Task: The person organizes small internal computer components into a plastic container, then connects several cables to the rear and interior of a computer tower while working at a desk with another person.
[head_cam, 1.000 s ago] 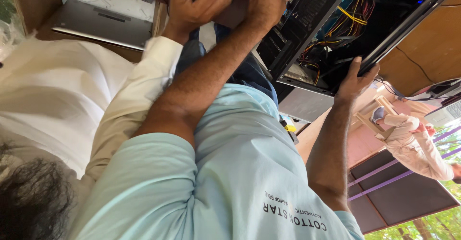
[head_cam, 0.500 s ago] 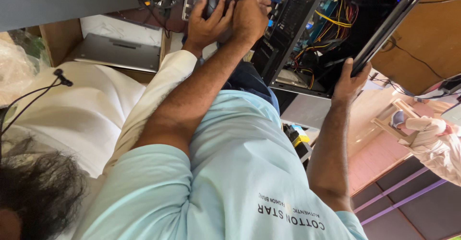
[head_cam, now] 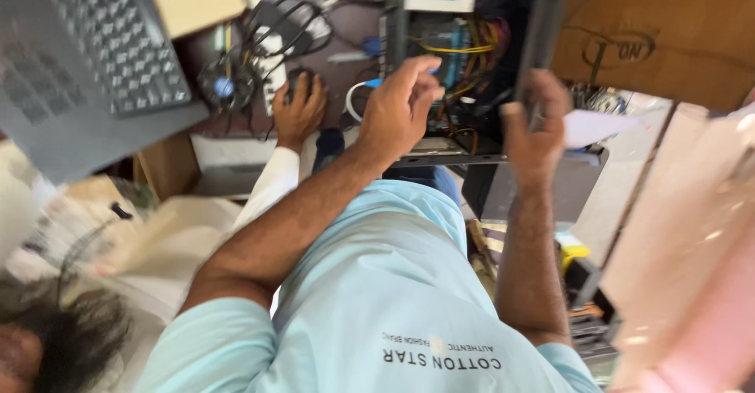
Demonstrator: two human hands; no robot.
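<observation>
The left hand [head_cam: 397, 114] is now at the open side of the computer case [head_cam: 472, 153]. Its fingers are drawn together just beside the yellow and blue cables [head_cam: 460, 51], but the picture is blurred, and I cannot tell if they pinch something or only touch. The right hand [head_cam: 535, 125] is closed around the dark case panel [head_cam: 543, 23] and steadies it, thumb toward the camera. Half a second ago this hand lay flat and open against the same panel, and the left hand was further left, close to a co-worker's hand [head_cam: 299, 110] in a white sleeve. That hand rests as before on a small dark round object, perhaps a mouse. So the work in hand has moved from that object to the wiring inside the case, which stands straight in front of the person. The view has also swung: a grey laptop [head_cam: 94, 55] and a small fan [head_cam: 224, 86] now show at the upper left.
</observation>
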